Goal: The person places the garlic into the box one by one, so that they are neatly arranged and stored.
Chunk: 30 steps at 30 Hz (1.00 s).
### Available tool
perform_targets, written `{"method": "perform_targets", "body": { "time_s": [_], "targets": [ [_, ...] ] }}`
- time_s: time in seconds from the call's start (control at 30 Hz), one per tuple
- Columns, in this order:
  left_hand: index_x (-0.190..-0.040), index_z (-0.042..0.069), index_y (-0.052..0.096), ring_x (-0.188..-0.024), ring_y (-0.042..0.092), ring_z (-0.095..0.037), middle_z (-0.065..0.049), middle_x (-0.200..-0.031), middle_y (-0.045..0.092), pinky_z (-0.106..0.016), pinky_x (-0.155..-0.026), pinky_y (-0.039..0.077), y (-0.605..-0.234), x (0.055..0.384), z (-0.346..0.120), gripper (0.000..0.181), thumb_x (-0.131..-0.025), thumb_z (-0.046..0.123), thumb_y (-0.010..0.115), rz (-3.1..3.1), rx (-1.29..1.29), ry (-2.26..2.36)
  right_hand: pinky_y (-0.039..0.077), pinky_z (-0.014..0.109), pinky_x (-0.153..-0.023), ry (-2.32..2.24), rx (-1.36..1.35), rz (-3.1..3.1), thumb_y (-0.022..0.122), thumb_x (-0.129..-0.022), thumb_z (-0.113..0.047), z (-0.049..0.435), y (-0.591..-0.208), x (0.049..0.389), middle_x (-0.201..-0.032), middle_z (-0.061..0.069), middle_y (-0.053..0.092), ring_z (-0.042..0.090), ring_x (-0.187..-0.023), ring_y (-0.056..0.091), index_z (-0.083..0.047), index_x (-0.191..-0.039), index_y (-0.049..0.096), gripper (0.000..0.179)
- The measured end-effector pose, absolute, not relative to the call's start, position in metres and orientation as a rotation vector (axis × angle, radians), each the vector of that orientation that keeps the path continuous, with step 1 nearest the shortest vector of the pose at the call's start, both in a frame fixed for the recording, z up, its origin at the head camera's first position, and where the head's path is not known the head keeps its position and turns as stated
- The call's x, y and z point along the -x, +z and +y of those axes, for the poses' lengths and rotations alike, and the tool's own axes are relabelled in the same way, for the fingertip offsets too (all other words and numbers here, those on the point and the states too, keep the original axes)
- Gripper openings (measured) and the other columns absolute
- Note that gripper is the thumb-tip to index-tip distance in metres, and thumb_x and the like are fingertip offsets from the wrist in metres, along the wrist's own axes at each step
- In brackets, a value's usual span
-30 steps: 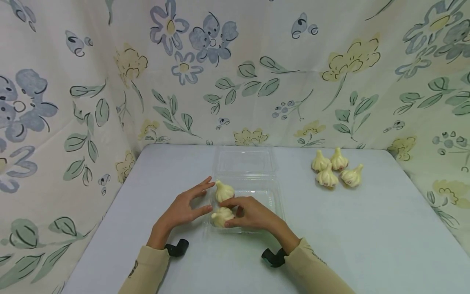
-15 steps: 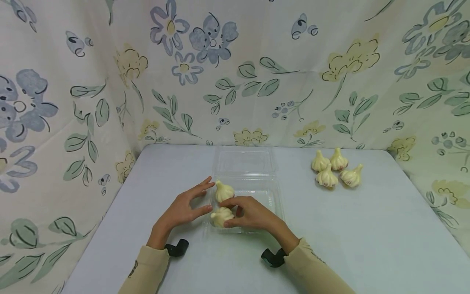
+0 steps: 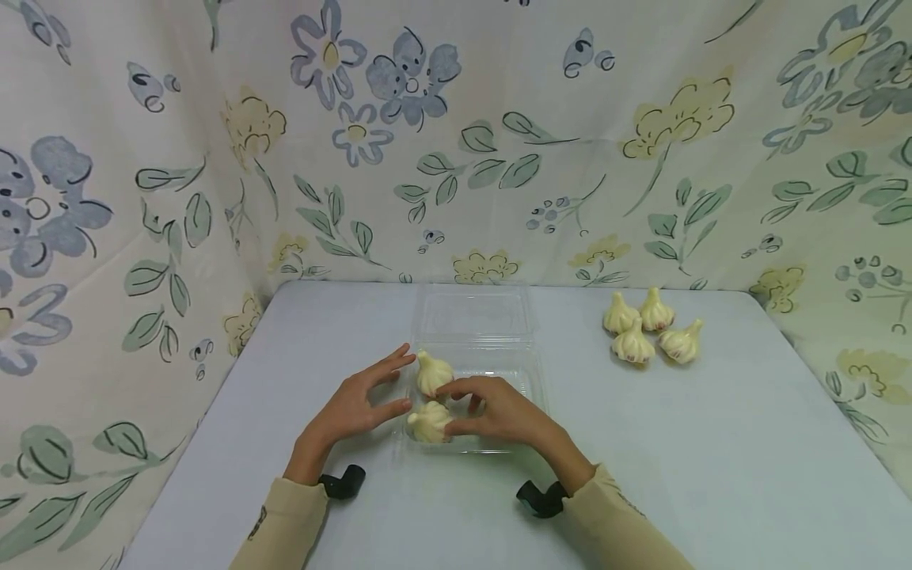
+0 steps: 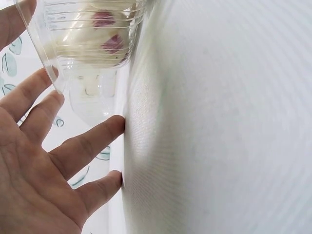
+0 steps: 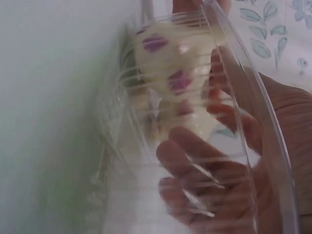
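Note:
A clear plastic clamshell box lies with its lid folded back. Two garlic bulbs sit along its left side: a rear garlic bulb and a front garlic bulb. My left hand is spread at the box's left wall; in the left wrist view its fingertips reach the rim and two lower ones meet the tabletop. My right hand is inside the box, thumb and fingers parted and loosely bent, right beside the front bulb. The right wrist view shows its fingers through the ribbed wall.
Several more garlic bulbs stand grouped at the back right of the white table. The transparent lid lies flat behind the box. A floral curtain hangs at the table's back and sides.
My right hand has loosened from the front garlic bulb and shifted slightly right, its thumb and fingers wider apart. The bulb stays in place. My left hand has held still.

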<state>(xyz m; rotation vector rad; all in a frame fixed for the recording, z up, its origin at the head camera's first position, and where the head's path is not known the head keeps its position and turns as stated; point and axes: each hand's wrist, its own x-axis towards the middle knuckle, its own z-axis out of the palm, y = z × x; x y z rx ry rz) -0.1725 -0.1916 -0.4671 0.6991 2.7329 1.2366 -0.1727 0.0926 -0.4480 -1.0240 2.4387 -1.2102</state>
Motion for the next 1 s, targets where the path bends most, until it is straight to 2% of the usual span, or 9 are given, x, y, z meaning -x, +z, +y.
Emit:
{"method": "perform_targets", "body": {
  "time_s": [0.13,0.33,0.57,0.77,1.0],
  "targets": [
    [-0.154,0.033,0.046,-0.135,0.058,-0.034,0.01,-0.168,0.029,-0.069,-0.114,0.033,-0.468,0.172,-0.192,0.069,-0.092,0.035,0.076,2.727,-0.697,1.251,0.058,0.032,-0.082,-1.219,0.985,2.466,0.083,-0.086,-0.032,0.103,-0.444,0.171,-0.133,0.006,0.07,0.027,-0.101,0.069,-0.013,-0.134,0.066,0.054],
    [-0.154,0.032,0.046,-0.135,0.059,-0.034,0.009,-0.168,0.03,-0.069,-0.114,0.034,-0.469,0.172,-0.192,0.069,-0.092,0.035,0.076,2.728,-0.702,1.261,0.058,0.043,-0.082,-1.241,0.972,2.526,0.081,-0.089,-0.034,0.118,-0.443,0.171,-0.129,0.011,0.071,0.028,-0.095,0.067,-0.014,-0.135,0.066,0.053],
    [-0.154,0.031,0.045,-0.134,0.059,-0.034,0.007,-0.168,0.03,-0.071,-0.113,0.033,-0.468,0.172,-0.192,0.068,-0.093,0.036,0.075,2.741,-0.715,1.234,0.057,0.041,-0.081,-1.347,0.987,2.688,0.082,-0.087,-0.028,0.132,-0.447,0.17,-0.115,0.008,0.074,0.027,-0.093,0.067,-0.021,-0.127,0.071,0.042],
    [-0.154,0.032,0.045,-0.134,0.059,-0.033,0.008,-0.168,0.03,-0.07,-0.114,0.033,-0.467,0.172,-0.192,0.069,-0.092,0.037,0.075,2.744,-0.71,1.222,0.054,0.046,-0.084,-1.5,0.977,2.781,0.084,-0.085,-0.022,0.138,-0.452,0.171,-0.111,0.004,0.075,0.03,-0.098,0.062,-0.021,-0.119,0.075,0.036],
    [-0.154,0.03,0.045,-0.133,0.06,-0.033,0.007,-0.168,0.03,-0.07,-0.113,0.035,-0.468,0.172,-0.192,0.068,-0.093,0.035,0.075,2.744,-0.737,1.228,0.05,0.043,-0.088,-1.527,0.912,2.93,0.087,-0.082,-0.021,0.147,-0.453,0.173,-0.112,0.001,0.077,0.02,-0.105,0.061,-0.02,-0.115,0.077,0.034]
  ]
}}
